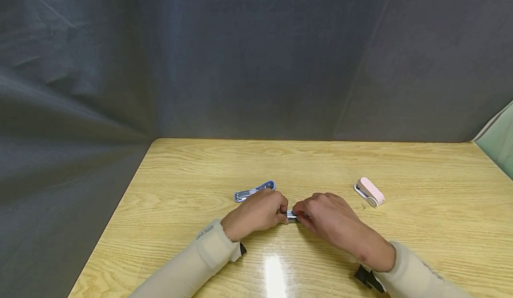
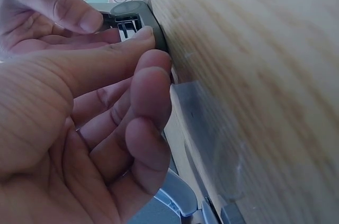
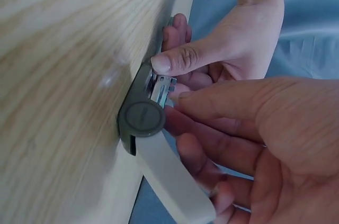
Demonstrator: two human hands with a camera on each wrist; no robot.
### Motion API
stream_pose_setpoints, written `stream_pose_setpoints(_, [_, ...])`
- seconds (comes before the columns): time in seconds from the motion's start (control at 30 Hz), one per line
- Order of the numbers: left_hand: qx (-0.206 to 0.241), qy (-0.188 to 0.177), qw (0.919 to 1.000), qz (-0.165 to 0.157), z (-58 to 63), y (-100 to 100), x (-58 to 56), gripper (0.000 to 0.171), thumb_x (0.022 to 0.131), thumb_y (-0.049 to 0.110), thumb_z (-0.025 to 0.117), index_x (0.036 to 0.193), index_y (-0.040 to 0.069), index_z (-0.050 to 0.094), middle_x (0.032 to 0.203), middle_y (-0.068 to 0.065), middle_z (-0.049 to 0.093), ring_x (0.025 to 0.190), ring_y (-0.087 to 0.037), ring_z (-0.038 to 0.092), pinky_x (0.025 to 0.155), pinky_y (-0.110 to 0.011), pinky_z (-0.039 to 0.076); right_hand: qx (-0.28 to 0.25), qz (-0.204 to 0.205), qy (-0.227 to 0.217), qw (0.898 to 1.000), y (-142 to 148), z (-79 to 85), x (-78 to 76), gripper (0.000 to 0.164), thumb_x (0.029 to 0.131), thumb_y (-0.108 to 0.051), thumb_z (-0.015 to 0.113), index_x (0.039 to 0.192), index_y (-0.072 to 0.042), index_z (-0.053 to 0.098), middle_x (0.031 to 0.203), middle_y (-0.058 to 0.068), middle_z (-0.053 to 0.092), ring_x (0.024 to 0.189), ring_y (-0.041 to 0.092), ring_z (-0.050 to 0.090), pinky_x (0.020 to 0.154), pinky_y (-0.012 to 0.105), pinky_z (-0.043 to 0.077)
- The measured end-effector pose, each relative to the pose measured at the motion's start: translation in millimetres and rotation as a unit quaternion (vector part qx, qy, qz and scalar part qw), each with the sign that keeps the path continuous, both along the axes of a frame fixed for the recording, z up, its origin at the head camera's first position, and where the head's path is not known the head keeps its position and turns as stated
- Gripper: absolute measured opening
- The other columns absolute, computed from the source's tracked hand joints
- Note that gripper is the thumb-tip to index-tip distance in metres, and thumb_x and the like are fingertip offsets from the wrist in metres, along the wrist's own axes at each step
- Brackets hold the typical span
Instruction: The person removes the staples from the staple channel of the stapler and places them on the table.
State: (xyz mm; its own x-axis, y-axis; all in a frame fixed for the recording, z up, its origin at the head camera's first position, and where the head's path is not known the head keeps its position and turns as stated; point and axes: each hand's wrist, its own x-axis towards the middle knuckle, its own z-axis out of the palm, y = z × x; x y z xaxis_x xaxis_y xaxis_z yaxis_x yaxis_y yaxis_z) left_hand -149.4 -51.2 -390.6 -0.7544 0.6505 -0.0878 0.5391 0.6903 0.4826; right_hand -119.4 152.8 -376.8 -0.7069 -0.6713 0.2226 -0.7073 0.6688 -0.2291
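A grey stapler (image 3: 142, 118) lies on the table between the hands, its pale top arm (image 3: 172, 181) swung back and its metal staple channel (image 3: 161, 90) showing. My left hand (image 1: 260, 213) grips the stapler's base, the thumb (image 2: 132, 41) along its edge near the channel. From the other side my right hand (image 1: 330, 215) pinches at the metal channel with thumb and forefinger; those fingertips partly cover it. In the head view just a short shiny piece of the stapler shows between both hands.
Beyond my left hand lies a blue stapler (image 1: 256, 191), spread open. A pink stapler (image 1: 369, 192) sits on the wooden table (image 1: 200, 164), farther back on the right, with small dark bits near it. A dark grey curtain (image 1: 256, 57) hangs behind and at the left.
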Motion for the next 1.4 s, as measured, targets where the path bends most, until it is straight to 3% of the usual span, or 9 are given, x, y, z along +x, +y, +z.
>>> stream_pose_setpoints(0.2, [0.001,-0.004,1.0000,0.000,-0.3,0,0.7,0.029,0.089,0.016,0.083,0.066,0.015,0.065,0.060,0.011,0.049,0.054,-0.004,0.040,0.052,-0.019,0.034,0.002,-0.001,-0.004,1.000,-2,0.7,1.1,0.036,0.087,-0.006,0.081,0.070,-0.025,0.055,0.060,-0.019,0.043,0.056,0.001,0.041,0.059,0.030,0.042])
stream_pose_setpoints(0.47, [0.000,0.000,1.0000,-0.003,-0.5,-1,0.8,0.028,0.089,0.016,0.083,0.067,0.016,0.065,0.060,0.011,0.050,0.054,-0.004,0.041,0.052,-0.019,0.034,-0.026,-0.034,-0.059,0.997,-3,0.1,1.2,0.019,0.088,-0.007,0.080,0.081,-0.021,0.071,0.067,-0.019,0.053,0.058,0.001,0.042,0.052,0.025,0.038])
stream_pose_setpoints(1.03, [0.000,0.002,1.0000,-0.009,-0.8,1,-1.3,0.030,0.090,0.018,0.082,0.067,0.017,0.063,0.058,0.010,0.046,0.053,-0.003,0.039,0.051,-0.019,0.033,-0.008,-0.067,-0.065,0.996,-5,5.4,2.5,0.012,0.088,-0.010,0.081,0.084,-0.020,0.075,0.072,-0.016,0.063,0.058,0.001,0.045,0.052,0.026,0.042])
stream_pose_setpoints(1.27, [-0.012,0.012,0.9998,-0.006,-0.6,1,-2.0,0.030,0.090,0.019,0.083,0.067,0.017,0.063,0.060,0.010,0.048,0.056,-0.004,0.041,0.053,-0.020,0.034,0.000,-0.070,-0.045,0.997,-11,4.3,4.8,0.027,0.090,-0.011,0.078,0.071,-0.025,0.064,0.060,-0.018,0.048,0.054,0.002,0.039,0.049,0.026,0.037])
stream_pose_setpoints(1.4, [-0.015,0.012,0.9998,-0.003,0.0,0,-1.9,0.032,0.090,0.019,0.083,0.067,0.017,0.062,0.060,0.010,0.047,0.056,-0.004,0.040,0.053,-0.020,0.033,0.013,-0.088,-0.057,0.994,-15,5.2,6.4,0.029,0.090,-0.012,0.078,0.070,-0.025,0.062,0.058,-0.017,0.044,0.053,0.003,0.039,0.049,0.027,0.036])
